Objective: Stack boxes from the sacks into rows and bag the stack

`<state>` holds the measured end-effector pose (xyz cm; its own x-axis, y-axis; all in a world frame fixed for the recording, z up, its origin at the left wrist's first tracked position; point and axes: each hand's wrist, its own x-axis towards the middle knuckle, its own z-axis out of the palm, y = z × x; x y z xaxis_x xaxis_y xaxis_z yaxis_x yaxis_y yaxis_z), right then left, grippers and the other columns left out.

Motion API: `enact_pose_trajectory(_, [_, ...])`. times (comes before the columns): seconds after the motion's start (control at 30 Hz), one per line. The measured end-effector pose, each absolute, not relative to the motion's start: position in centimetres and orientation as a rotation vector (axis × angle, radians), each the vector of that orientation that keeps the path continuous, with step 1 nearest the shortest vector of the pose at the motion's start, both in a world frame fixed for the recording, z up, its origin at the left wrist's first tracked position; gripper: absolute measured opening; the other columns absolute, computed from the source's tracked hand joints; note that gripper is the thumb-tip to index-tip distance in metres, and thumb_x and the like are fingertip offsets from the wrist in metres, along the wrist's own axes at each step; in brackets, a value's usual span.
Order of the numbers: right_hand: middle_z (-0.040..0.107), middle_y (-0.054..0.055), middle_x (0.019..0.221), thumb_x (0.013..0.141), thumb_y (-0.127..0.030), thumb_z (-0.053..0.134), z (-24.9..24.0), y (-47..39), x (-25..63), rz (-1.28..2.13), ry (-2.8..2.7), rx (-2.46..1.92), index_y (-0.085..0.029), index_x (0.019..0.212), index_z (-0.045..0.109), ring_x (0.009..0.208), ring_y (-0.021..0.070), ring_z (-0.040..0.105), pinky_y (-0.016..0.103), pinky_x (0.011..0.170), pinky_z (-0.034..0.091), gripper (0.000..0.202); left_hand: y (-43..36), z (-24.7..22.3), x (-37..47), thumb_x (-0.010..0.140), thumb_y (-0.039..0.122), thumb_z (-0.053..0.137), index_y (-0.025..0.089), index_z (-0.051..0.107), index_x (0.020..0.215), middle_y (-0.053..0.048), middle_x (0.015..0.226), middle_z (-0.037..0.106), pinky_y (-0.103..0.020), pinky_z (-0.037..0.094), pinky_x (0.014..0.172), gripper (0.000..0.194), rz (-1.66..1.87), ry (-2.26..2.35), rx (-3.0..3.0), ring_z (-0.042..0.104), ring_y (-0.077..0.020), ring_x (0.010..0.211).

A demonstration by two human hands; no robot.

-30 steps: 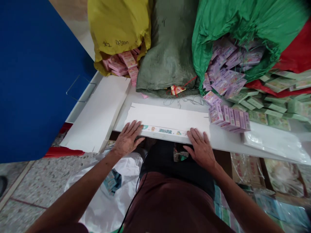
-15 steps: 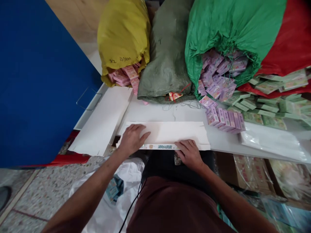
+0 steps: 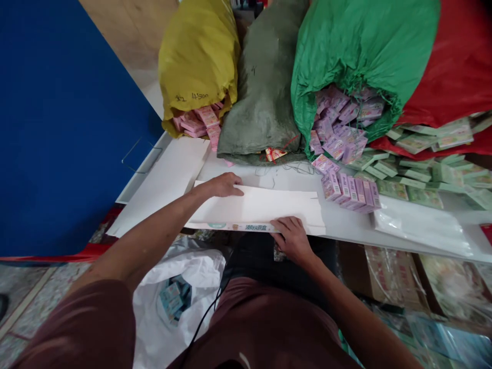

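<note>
A white cardboard sheet [image 3: 265, 205] lies at the table's front edge, its printed strip folded up along the near side. My left hand [image 3: 226, 185] is at the sheet's far edge, left of its middle, fingers closed around that edge. Over the near strip rests my right hand [image 3: 292, 237], with its fingers bent onto the card and its thumb below, gripping the strip. To the left lies a stack of white card [image 3: 161, 179], partly behind my left forearm.
Yellow [image 3: 198, 56], grey [image 3: 265, 87] and green [image 3: 361, 46] sacks line the back. Small purple boxes [image 3: 349, 192] stand right of the sheet, near green boxes [image 3: 423, 177] and clear plastic bags [image 3: 421, 225]. Below is a white bag [image 3: 149, 318] holding blue boxes.
My left hand has moved from the near strip to the sheet's far edge. My right hand stays at the near strip. The view has shifted slightly.
</note>
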<state>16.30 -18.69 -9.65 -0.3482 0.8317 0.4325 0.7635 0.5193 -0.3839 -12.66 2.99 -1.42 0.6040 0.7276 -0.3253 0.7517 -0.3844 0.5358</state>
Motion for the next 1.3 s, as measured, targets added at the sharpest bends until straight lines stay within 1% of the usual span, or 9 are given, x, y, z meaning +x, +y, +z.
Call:
enact_pose_trajectory(0.17, [0.071,0.012,0.130,0.104,-0.039,0.060,-6.4,-13.9,17.3,0.335,-2.082,-1.243,-0.021,0.140,0.064,0.122,0.0271,0.063,0.044,0.108,0.051,0.041,2.8,-2.4,-13.2,0.083,0.045,0.070,0.019,0.078,0.092,-0.002,0.087,0.076,-0.028,0.046,0.074,0.029,0.336,1.228,2.168,0.067,-0.0196,0.081])
enact_pose_trajectory(0.3, [0.058,0.019,0.152,0.103,-0.040,0.059,-4.2,-6.9,18.3,0.221,-2.156,-1.416,-0.013,0.158,0.048,0.138,0.0350,0.052,0.052,0.117,0.042,0.062,2.1,-3.2,-13.6,0.091,0.042,0.068,0.021,0.080,0.098,-0.004,0.096,0.080,-0.031,0.049,0.081,0.025,0.450,1.263,2.250,0.071,-0.0219,0.089])
enact_pose_trajectory(0.53, [0.075,0.012,0.112,0.101,-0.029,0.061,-6.7,-1.5,17.8,0.350,-2.349,-1.506,-0.019,0.116,0.078,0.111,0.0296,0.063,0.045,0.102,0.046,0.025,0.8,-5.2,-12.9,0.103,0.026,0.049,0.019,0.078,0.118,-0.012,0.109,0.080,-0.042,0.050,0.104,0.033,0.311,1.299,2.640,0.072,-0.0267,0.107])
enact_pose_trajectory(0.7, [0.073,0.012,0.125,0.105,-0.016,0.043,-9.0,-3.9,19.3,0.276,-2.417,-1.226,-0.018,0.117,0.079,0.120,0.0253,0.063,0.045,0.110,0.047,0.038,-0.9,-6.1,-13.9,0.096,0.007,0.045,0.021,0.066,0.142,-0.007,0.147,0.067,-0.045,0.033,0.125,0.053,0.158,1.097,2.712,0.058,-0.0257,0.140])
enact_pose_trajectory(0.8, [0.059,0.014,0.153,0.107,-0.029,0.050,-9.3,-5.5,20.2,0.410,-2.488,-1.103,-0.016,0.140,0.067,0.148,0.0278,0.047,0.050,0.122,0.041,0.040,-2.4,-6.4,-14.3,0.107,0.028,0.045,0.024,0.046,0.160,-0.008,0.168,0.044,-0.052,0.024,0.130,0.053,0.082,1.007,2.752,0.033,-0.0305,0.159])
enact_pose_trajectory(0.9, [0.041,0.016,0.168,0.105,-0.046,0.056,-9.2,-6.5,19.4,0.451,-2.590,-1.185,-0.016,0.160,0.047,0.160,0.0331,0.030,0.061,0.129,0.028,0.063,-3.4,-6.9,-13.1,0.107,0.057,0.045,0.027,0.036,0.165,-0.010,0.174,0.030,-0.062,0.013,0.130,0.066,0.103,0.999,2.760,0.021,-0.0360,0.163])
enact_pose_trajectory(1.0, [0.033,0.014,0.172,0.107,-0.051,0.050,-9.0,-6.9,18.0,0.432,-2.638,-1.335,-0.018,0.165,0.039,0.164,0.0327,0.022,0.063,0.132,0.018,0.068,-3.6,-7.7,-11.2,0.107,0.062,0.043,0.026,0.035,0.166,-0.010,0.176,0.026,-0.064,0.008,0.131,0.070,0.148,0.952,2.787,0.016,-0.0366,0.164])
enact_pose_trajectory(1.13, [0.032,0.010,0.174,0.110,-0.045,0.042,-8.3,-7.3,19.3,0.458,-2.684,-1.395,-0.021,0.164,0.041,0.164,0.0310,0.023,0.059,0.132,0.019,0.059,-3.3,-7.8,-11.1,0.111,0.053,0.038,0.028,0.041,0.164,-0.008,0.173,0.034,-0.058,0.015,0.131,0.058,0.193,0.987,2.782,0.024,-0.0318,0.163])
enact_pose_trajectory(1.3, [0.049,0.013,0.164,0.109,-0.047,0.047,-5.4,-10.2,22.6,0.320,-2.459,-1.502,-0.020,0.144,0.066,0.158,0.0362,0.035,0.062,0.129,0.027,0.048,-3.1,-5.6,-13.1,0.108,0.028,0.042,0.023,0.068,0.140,-0.012,0.152,0.062,-0.049,0.046,0.112,0.042,0.109,1.303,2.775,0.057,-0.0316,0.137])
